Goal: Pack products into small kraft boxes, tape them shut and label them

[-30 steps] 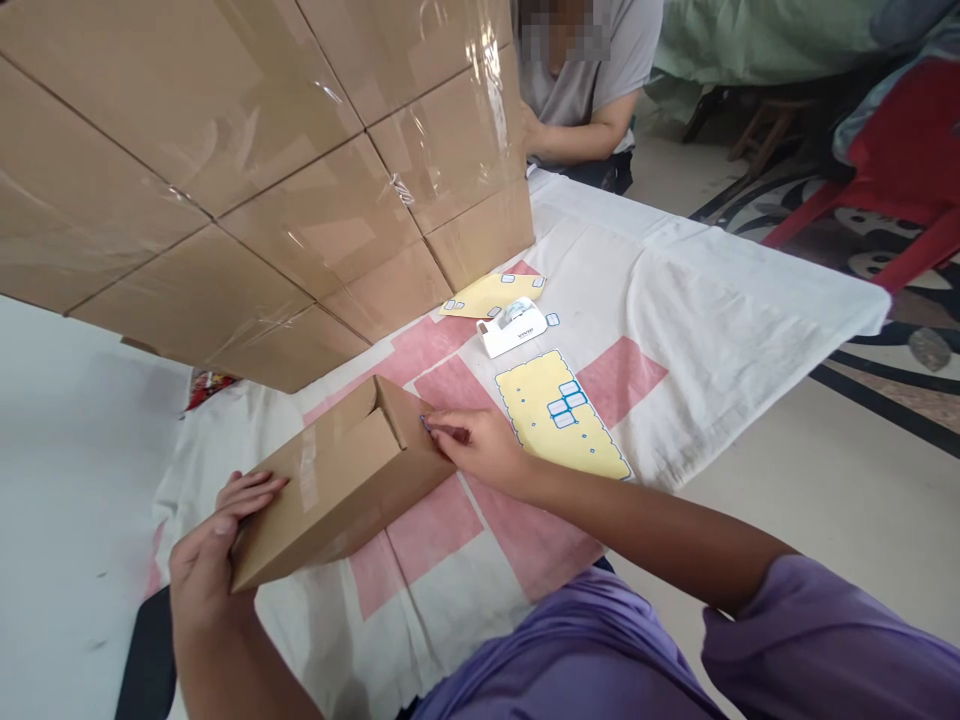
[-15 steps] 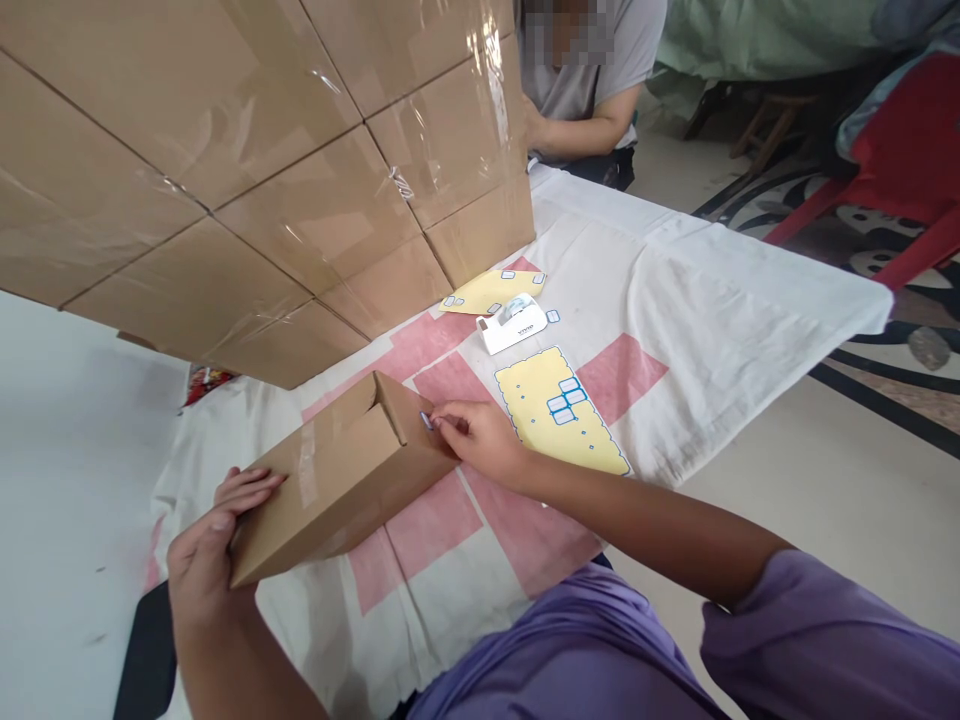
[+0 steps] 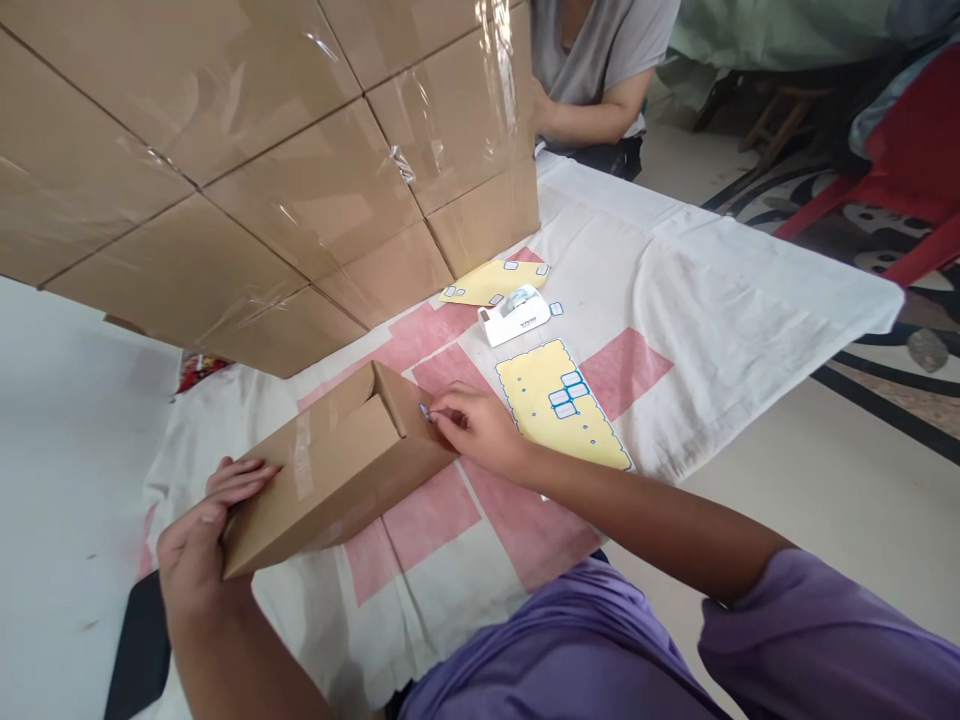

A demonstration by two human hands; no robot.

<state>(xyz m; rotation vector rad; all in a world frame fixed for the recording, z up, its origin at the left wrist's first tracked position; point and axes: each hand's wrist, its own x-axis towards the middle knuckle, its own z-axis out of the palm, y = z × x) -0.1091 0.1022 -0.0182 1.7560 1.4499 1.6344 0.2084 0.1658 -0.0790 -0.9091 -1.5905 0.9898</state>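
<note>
A small brown cardboard box (image 3: 337, 470) lies tilted on the white-and-pink cloth (image 3: 675, 290). My left hand (image 3: 199, 540) grips its near end, fingers curled over the top edge. My right hand (image 3: 472, 425) pinches a small blue-edged sticker (image 3: 425, 412) against the box's far end flap. Just right of that hand lies a yellow sticker sheet (image 3: 559, 405) with a few stickers left on it.
A white tape dispenser (image 3: 514, 315) and a second yellow sheet (image 3: 491, 282) lie further back. A tall stack of wrapped cardboard boxes (image 3: 262, 170) fills the left. Another person in a grey shirt (image 3: 600, 70) sits at the far end. A red chair (image 3: 900, 160) stands at right.
My right hand has shifted slightly along the box's end flap with the sticker; the view has drifted a little. The left hand keeps its grip.
</note>
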